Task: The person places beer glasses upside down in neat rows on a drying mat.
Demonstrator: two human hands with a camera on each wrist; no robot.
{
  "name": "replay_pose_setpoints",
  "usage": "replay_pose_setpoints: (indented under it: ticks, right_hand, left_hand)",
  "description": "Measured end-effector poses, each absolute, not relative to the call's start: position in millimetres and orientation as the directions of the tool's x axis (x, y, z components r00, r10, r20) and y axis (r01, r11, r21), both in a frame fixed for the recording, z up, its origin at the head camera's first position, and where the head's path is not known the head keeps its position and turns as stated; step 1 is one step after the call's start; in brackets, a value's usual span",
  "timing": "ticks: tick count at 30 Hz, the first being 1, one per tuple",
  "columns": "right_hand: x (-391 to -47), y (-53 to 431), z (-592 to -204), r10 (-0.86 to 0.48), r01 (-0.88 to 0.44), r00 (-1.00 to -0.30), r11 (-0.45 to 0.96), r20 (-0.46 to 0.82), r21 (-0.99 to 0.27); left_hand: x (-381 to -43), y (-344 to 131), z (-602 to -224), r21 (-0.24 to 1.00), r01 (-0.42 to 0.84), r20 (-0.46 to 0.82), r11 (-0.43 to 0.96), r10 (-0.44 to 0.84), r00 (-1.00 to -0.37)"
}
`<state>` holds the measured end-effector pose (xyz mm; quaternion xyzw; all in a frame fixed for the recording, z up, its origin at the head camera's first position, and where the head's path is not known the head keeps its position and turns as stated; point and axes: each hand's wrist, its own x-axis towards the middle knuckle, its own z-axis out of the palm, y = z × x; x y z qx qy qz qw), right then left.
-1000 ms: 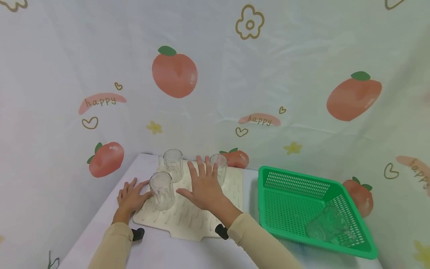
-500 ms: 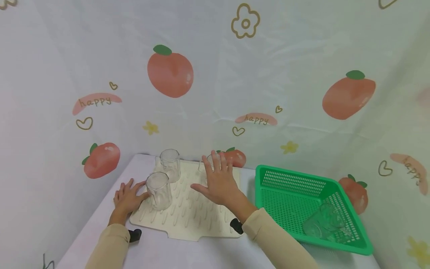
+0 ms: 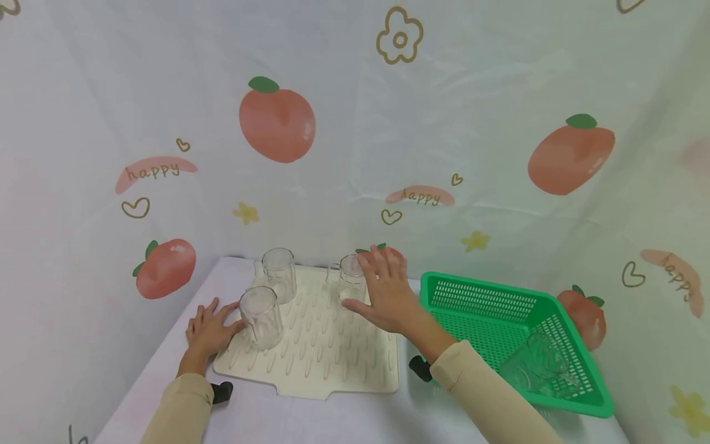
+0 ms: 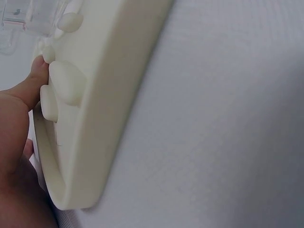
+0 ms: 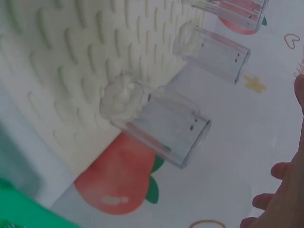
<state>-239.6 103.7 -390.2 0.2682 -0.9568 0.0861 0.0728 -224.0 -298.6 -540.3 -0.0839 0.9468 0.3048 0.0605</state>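
Observation:
Three clear glass mugs stand on a cream ridged draining mat (image 3: 322, 364): one mug front left (image 3: 262, 317), one mug back left (image 3: 279, 276) and one mug at the back right (image 3: 350, 280). My left hand (image 3: 211, 333) rests at the mat's left edge, fingers spread, thumb close to the front-left mug. In the left wrist view its thumb (image 4: 37, 76) touches the mat's edge by the ridges. My right hand (image 3: 391, 300) is raised with its fingers extended, just right of the back-right mug, which it partly covers. The right wrist view shows that mug (image 5: 156, 121) apart from the hand.
A green plastic basket (image 3: 488, 283) stands to the right of the mat, with glassware (image 3: 537, 367) lying in its right part. White cloth printed with peaches (image 3: 277, 126) hangs directly behind the table.
My right hand has moved right, from above the mat's middle to beyond the back-right mug, uncovering more of it. The left hand stays at the mat's edge; the view has shifted slightly.

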Motion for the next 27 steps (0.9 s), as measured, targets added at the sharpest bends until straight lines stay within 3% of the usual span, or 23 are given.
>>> replay_pose_setpoints:
  ticks: [27]
  right_hand:
    - [-225, 214, -377, -0.345, -0.368, -0.925, 0.917, 0.158, -0.155]
  left_hand:
    - [-227, -303, -550, 0.566, -0.179, -0.140, 0.805, -0.120, -0.983]
